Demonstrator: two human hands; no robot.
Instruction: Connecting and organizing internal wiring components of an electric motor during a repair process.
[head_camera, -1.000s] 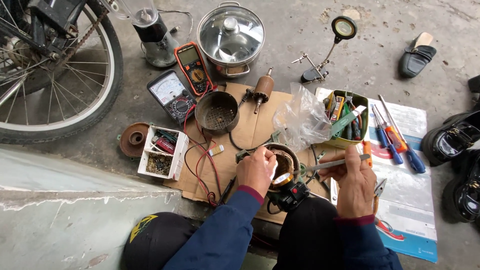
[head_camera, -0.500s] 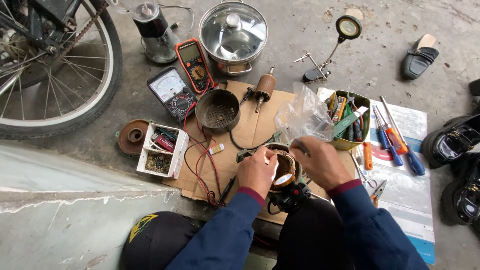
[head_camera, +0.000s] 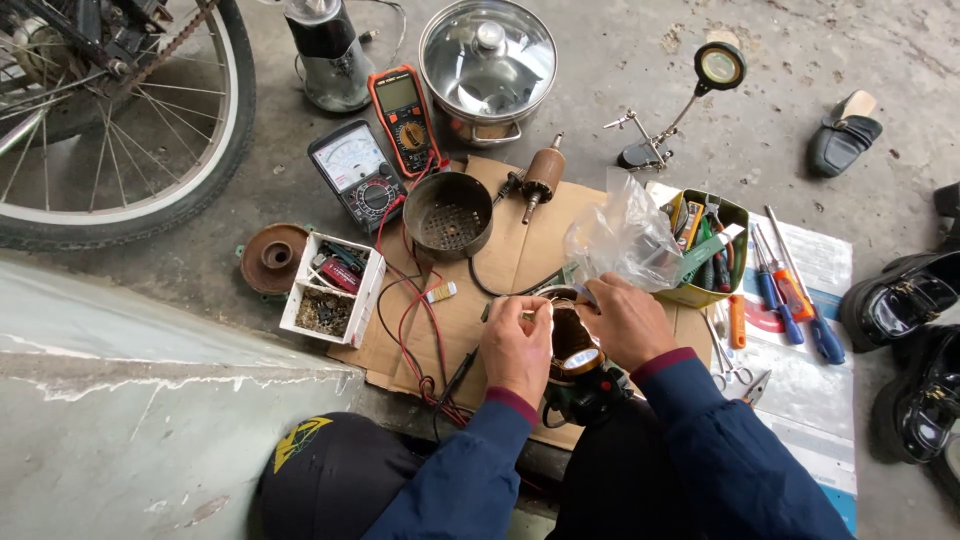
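- Left hand (head_camera: 516, 347) and right hand (head_camera: 625, 322) clasp the copper-wound motor stator (head_camera: 570, 335) between them, fingers curled on its rim.
- Stator axis roughly upright; both hands equally close.

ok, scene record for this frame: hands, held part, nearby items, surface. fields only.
left hand: fingers on near-left rim of the motor stator
right hand: cupped on its far-right side
motor stator: round, copper windings, between both hands
surface: cardboard sheet on concrete floor
behind hands: perforated metal cup, armature, clear plastic bag
left: two multimeters, white parts tray
right: green tool tub, screwdrivers
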